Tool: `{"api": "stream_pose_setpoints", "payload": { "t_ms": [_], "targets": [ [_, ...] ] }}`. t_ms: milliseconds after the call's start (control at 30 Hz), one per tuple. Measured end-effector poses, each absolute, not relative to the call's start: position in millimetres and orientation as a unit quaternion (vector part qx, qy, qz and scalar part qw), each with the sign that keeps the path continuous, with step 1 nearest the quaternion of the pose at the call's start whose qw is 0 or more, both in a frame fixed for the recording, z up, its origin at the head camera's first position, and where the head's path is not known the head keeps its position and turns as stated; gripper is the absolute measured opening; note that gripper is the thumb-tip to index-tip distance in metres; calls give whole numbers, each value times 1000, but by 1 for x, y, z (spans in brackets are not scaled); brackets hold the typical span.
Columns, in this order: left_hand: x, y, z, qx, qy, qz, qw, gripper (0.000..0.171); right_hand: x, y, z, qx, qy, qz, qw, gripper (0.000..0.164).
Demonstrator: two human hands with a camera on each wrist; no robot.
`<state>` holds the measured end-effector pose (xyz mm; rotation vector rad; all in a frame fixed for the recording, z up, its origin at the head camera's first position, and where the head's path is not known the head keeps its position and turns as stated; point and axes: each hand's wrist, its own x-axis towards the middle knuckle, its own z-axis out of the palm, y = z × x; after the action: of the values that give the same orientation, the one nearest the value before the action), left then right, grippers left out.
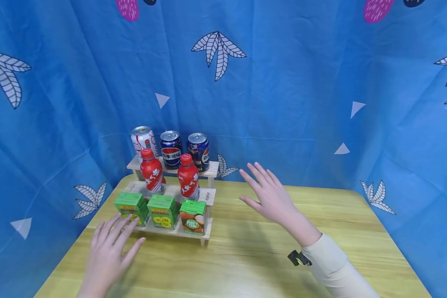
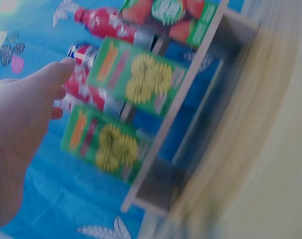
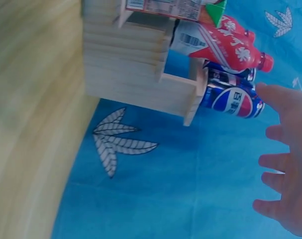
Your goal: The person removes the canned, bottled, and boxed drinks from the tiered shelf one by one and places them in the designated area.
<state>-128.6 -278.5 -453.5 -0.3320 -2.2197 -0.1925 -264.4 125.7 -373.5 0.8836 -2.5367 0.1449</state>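
Note:
A three-tier wooden rack stands at the table's left, filled with drinks. On its bottom tier are a left green carton and a middle one, both with yellow flowers, and a right carton with a different print. Two red bottles occupy the middle tier. The top tier bears a white can and two blue Pepsi cans. My left hand hovers in front of the left carton, fingers spread, holding nothing. Right of the rack, my right hand is raised with extended fingers, also holding nothing.
The wooden table extends to the right of the rack. Blue patterned cloth hangs behind the table and along both sides. A dark strap piece sits at the right sleeve's cuff.

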Motion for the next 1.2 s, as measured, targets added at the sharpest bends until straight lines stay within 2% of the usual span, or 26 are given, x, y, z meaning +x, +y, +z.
{"api": "stream_pose_setpoints", "payload": {
  "t_ms": [200, 300, 500, 767, 1067, 1200],
  "targets": [
    [-125, -304, -463, -110, -884, -65, 451, 72, -276, 110, -355, 338, -908, 55, 240, 73],
    [-124, -315, -468, -96, -892, -60, 438, 74, -284, 103, -348, 345, -904, 58, 247, 73],
    [-121, -336, -478, -49, -942, -58, 327, 59, -300, 87, -340, 356, -895, 66, 259, 72],
    [-131, -349, -490, -36, -976, -37, 213, 72, -318, 69, -334, 361, -892, 90, 257, 71],
    [-145, -349, -494, -26, -992, -21, 120, 82, -334, 46, -327, 366, -890, 150, 227, 69],
    [-150, -349, -495, -30, -993, -28, 111, 84, -339, 37, -323, 363, -893, 166, 210, 71]
  ]
}}
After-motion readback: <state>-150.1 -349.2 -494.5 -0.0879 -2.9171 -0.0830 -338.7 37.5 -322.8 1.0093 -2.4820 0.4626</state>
